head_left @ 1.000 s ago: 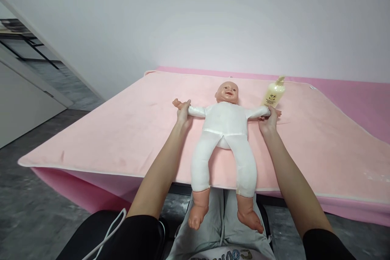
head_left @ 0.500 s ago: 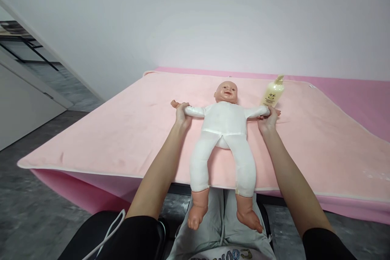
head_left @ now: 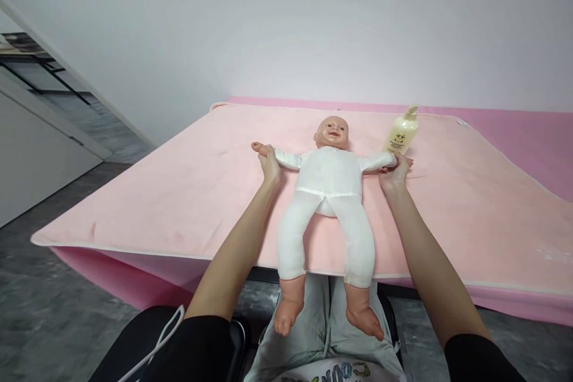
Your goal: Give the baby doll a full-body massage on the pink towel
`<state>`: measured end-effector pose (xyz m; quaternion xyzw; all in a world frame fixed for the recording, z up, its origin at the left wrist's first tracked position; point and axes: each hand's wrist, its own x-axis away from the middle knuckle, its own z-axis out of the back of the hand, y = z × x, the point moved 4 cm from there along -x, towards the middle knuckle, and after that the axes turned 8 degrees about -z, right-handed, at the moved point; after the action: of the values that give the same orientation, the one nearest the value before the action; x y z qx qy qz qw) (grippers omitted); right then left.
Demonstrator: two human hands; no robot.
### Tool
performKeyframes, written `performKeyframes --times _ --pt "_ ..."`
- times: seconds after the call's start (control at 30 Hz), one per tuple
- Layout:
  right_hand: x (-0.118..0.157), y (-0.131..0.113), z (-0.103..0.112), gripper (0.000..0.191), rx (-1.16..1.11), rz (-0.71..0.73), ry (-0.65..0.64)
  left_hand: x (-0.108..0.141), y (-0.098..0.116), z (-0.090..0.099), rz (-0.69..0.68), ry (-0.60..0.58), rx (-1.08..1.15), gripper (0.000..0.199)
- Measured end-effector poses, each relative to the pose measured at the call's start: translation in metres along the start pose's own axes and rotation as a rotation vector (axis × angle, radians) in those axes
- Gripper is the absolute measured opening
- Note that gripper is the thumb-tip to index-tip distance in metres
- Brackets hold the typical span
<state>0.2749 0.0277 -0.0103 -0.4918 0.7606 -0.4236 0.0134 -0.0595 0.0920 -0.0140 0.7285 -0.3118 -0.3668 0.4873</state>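
A baby doll (head_left: pixel 329 173) with a white cloth body lies face up, its arms stretched out to both sides. My left hand (head_left: pixel 270 166) is closed around the doll's wrist on the left, with the small plastic hand poking out beyond my fingers. On the other side my right hand (head_left: pixel 396 173) grips the doll's other forearm near the wrist. Just behind my right hand stands a pale yellow pump bottle (head_left: pixel 401 132), its base partly hidden by the doll's arm. The doll's bare plastic feet hang past the front table edge, above my lap.
A light pink blanket (head_left: pixel 179 191) covers the table over a darker pink cloth (head_left: pixel 528 149). A white wall (head_left: pixel 286 30) rises behind the table. A white cable (head_left: pixel 156 349) runs by my left sleeve. Grey floor shows at the left.
My left hand and the doll's arm in it have shifted slightly upward. The right hand keeps its hold in nearly the same place. The view has tilted a little.
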Motion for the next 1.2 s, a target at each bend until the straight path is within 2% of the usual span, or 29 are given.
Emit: performKeyframes --times 0.2,0.33,0.57,0.87,1.07,1.2 --pt "-0.006 0.0 0.001 0.012 0.035 0.042 -0.011 -0.002 -0.002 -0.004 -0.067 -0.081 -0.083 0.032" --pt "-0.004 0.001 0.0 0.01 0.016 0.015 -0.016 -0.002 0.0 -0.006 -0.119 -0.101 -0.07 0.036" --pt "0.001 -0.001 -0.002 0.007 0.04 -0.019 -0.001 0.001 0.0 -0.009 -0.035 -0.202 0.077 0.036" --pt "0.004 -0.001 -0.002 0.006 0.02 -0.047 0.048 -0.001 -0.01 -0.008 0.088 -0.107 0.191 0.018" --pt "0.001 -0.001 -0.002 0.004 0.008 -0.041 0.02 -0.001 -0.007 -0.01 0.102 -0.107 0.209 0.017" --pt "-0.003 -0.001 -0.003 0.007 0.023 -0.044 -0.031 -0.001 -0.008 -0.01 0.063 -0.114 0.203 0.019"
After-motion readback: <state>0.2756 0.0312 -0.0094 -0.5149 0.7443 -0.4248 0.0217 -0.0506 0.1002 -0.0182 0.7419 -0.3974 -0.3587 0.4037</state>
